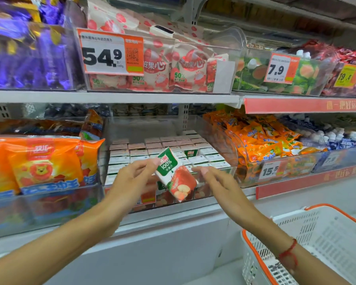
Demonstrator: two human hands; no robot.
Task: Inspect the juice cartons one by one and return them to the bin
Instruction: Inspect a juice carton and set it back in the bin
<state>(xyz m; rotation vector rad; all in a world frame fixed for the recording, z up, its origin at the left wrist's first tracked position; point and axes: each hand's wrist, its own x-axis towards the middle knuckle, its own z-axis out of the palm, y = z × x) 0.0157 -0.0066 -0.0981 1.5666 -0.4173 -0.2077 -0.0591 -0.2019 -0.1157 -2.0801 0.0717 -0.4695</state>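
Fingers (146, 164) of left hand (132, 177) pinching tilted apple juice carton (174, 173) just above clear bin (224, 171) of packed cartons, right hand (216, 182) beside it, relaxed and apart; inspection probably underway, next turning carton, then reseating upright.

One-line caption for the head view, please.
Left hand holds a tilted apple juice carton above the clear bin of cartons; right hand open beside it.

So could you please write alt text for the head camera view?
The left hand holds a tilted apple juice carton before a clear shelf bin of matching cartons, the right hand open beside it. A white basket sits lower right.
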